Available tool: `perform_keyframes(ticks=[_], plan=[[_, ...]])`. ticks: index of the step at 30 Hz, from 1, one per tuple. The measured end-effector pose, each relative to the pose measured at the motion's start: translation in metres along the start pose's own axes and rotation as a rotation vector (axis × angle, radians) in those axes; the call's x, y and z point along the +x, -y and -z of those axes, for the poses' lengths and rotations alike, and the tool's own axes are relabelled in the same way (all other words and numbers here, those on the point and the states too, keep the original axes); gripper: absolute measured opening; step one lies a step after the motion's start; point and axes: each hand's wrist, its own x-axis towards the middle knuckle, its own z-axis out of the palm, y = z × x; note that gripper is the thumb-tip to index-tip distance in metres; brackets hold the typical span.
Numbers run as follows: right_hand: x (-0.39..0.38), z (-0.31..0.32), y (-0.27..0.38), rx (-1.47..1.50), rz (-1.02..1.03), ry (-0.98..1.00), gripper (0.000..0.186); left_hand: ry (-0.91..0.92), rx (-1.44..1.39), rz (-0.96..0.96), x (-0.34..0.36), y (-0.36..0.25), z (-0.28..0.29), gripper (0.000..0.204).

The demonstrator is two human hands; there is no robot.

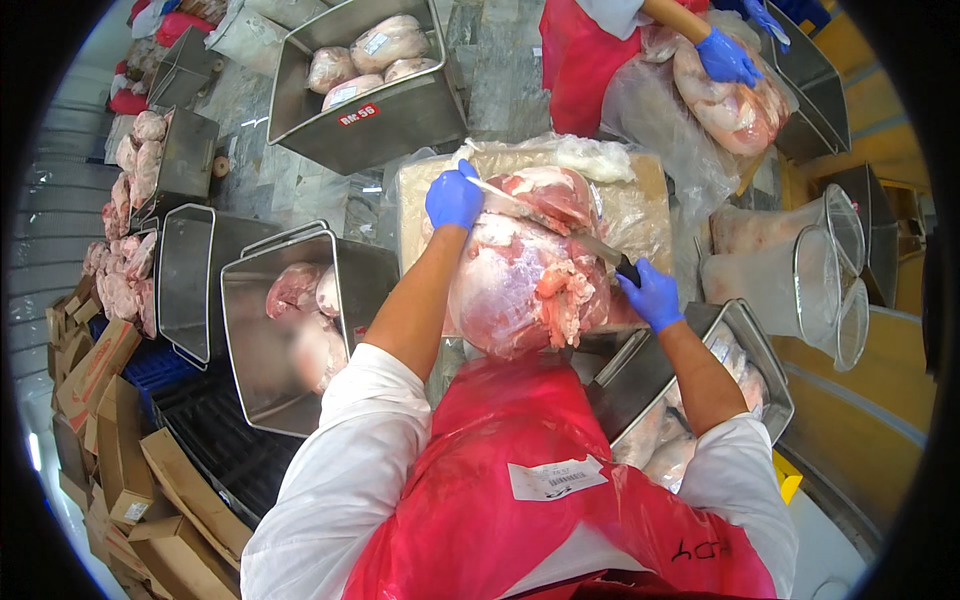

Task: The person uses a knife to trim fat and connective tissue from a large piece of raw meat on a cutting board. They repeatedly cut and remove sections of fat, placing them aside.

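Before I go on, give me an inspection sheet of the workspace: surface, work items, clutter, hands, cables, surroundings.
Surface: tan board, partly covered by clear film.
Work items: large piece of raw meat on the board; knife with a black handle, its blade over the meat, contact unclear.
Clutter: flattened and open cardboard boxes heaped at the lower left.
Hands: left hand, blue-gloved, closed on a pale narrow piece of unclear kind; right hand, blue-gloved, gripping the knife.
Cables: nothing seen near the hands.
Surroundings: metal bin holding meat beyond the board; co-worker's gloved hand on another piece of meat.
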Motion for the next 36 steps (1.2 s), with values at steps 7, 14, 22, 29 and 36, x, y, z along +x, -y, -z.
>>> perform_keyframes(ticks=[7,14,22,29,36], plan=[[-0.02,0.05,0.041,0.293,-0.173,0.244,0.043,-0.01,-0.369,-0.57,-0.039,0.001,0.033,0.032],[-0.024,0.134,0.075,0.306,-0.314,0.431,0.049,-0.024,-0.058,-0.894,-0.055,0.014,0.049,0.028],[-0.021,0.208,0.111,-0.038,-0.206,0.395,0.049,-0.04,-0.168,-0.906,-0.025,0.004,0.033,0.019],[0.054,0.237,0.143,-0.221,-0.173,0.593,0.054,-0.024,-0.24,-0.74,-0.019,0.01,0.022,0.029],[0.127,0.262,0.195,-0.391,-0.18,0.876,0.057,0.056,-0.148,-0.475,-0.013,0.008,0.036,0.044]])
